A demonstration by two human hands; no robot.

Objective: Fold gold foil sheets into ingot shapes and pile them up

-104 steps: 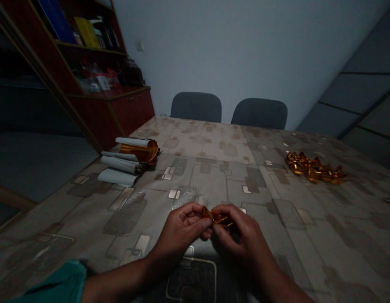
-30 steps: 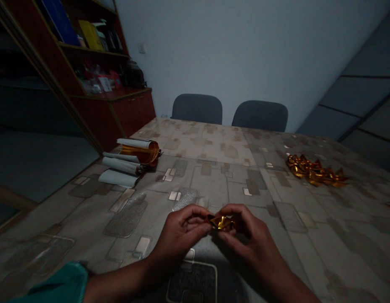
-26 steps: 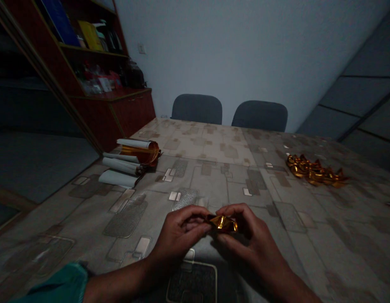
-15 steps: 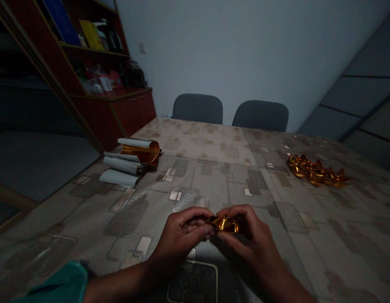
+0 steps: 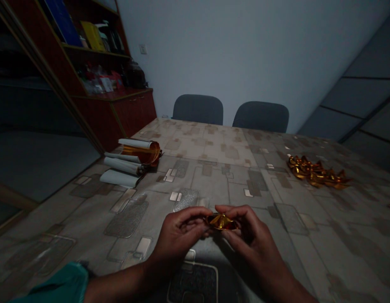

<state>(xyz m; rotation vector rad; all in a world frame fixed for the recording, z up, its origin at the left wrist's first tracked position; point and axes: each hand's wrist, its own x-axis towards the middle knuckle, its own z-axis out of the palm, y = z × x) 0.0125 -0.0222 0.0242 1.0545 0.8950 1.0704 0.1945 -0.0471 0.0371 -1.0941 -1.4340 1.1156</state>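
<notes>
A small folded piece of shiny gold foil paper [image 5: 221, 221], shaped like an ingot with a raised middle, is held between my two hands just above the table. My left hand [image 5: 184, 229] pinches its left end between thumb and fingers. At the right end, my right hand [image 5: 250, 231] grips it with thumb and fingertips. Both ends of the folded foil paper are partly hidden by my fingers. Several similar gold folded foil pieces [image 5: 317, 171] sit in a cluster at the right of the table.
Curled gold and white sheets [image 5: 139, 153] lie in a stack on the left of the patterned tablecloth [image 5: 213, 176]. Two grey chairs [image 5: 197, 109] stand behind the table's far edge. A red-brown cabinet [image 5: 131, 111] with shelves is at the back left.
The folded foil paper has turned and opened wider between my hands, so its raised middle shows more. My fingers have shifted slightly outward along its ends.
</notes>
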